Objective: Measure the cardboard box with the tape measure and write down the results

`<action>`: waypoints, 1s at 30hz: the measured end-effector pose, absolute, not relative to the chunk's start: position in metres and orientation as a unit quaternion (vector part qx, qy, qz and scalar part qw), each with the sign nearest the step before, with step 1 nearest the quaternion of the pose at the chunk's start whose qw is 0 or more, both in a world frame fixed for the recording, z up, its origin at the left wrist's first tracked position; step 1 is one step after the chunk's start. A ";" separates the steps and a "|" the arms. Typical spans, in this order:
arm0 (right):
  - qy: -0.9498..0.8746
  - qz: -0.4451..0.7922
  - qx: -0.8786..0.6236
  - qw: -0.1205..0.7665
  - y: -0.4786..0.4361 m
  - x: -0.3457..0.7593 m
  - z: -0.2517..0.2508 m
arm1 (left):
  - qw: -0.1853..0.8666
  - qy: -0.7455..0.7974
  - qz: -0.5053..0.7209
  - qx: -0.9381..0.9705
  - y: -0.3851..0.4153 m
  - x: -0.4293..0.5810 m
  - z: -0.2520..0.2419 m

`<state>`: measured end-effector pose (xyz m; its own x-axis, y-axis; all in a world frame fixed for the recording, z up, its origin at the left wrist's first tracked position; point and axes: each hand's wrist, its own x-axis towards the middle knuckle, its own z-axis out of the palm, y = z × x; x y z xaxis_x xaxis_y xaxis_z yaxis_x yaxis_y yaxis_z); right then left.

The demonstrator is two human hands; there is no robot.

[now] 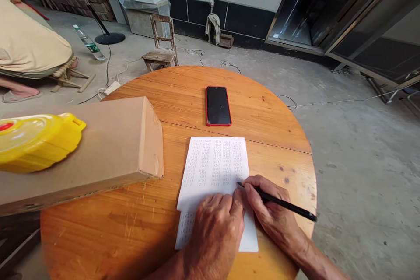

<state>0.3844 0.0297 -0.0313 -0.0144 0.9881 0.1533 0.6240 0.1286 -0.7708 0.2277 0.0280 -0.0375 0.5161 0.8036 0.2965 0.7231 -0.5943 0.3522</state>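
A white sheet of paper (213,153) with columns of small handwritten figures lies on the round wooden table (272,135). It overlaps another written sheet (183,229) below it. My left hand (216,232) rests closed on the paper, its fingers bent and pressed down, fingertips hidden. In my right hand (275,210) a black pen (288,205) is pinched between thumb and fingers. Its tip meets the paper near the foot of the rightmost column. Beyond the paper lies a phone (218,106) with a dark screen and red case.
On the left a cardboard box (111,131) carries a yellow plastic object (42,142) with a red spot. Behind the table stand a small wooden chair (162,43) and a plastic bottle (89,43). Cables cross the concrete floor. A person's foot (21,92) shows at far left.
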 end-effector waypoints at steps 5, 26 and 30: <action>-0.661 0.261 -0.609 0.352 0.030 0.384 -0.033 | 0.092 0.439 0.217 0.867 0.028 0.227 -0.039; -0.670 0.263 -0.604 0.344 0.030 0.384 -0.032 | 0.091 0.446 0.220 0.863 0.028 0.227 -0.037; -0.667 0.253 -0.601 0.361 0.029 0.386 -0.032 | 0.098 0.437 0.213 0.868 0.029 0.227 -0.037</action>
<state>0.3856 0.0293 -0.0322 -0.0176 0.9840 0.1774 0.6187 0.1501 -0.7711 0.2265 0.0285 -0.0373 0.5271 0.8011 0.2834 0.7175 -0.5983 0.3567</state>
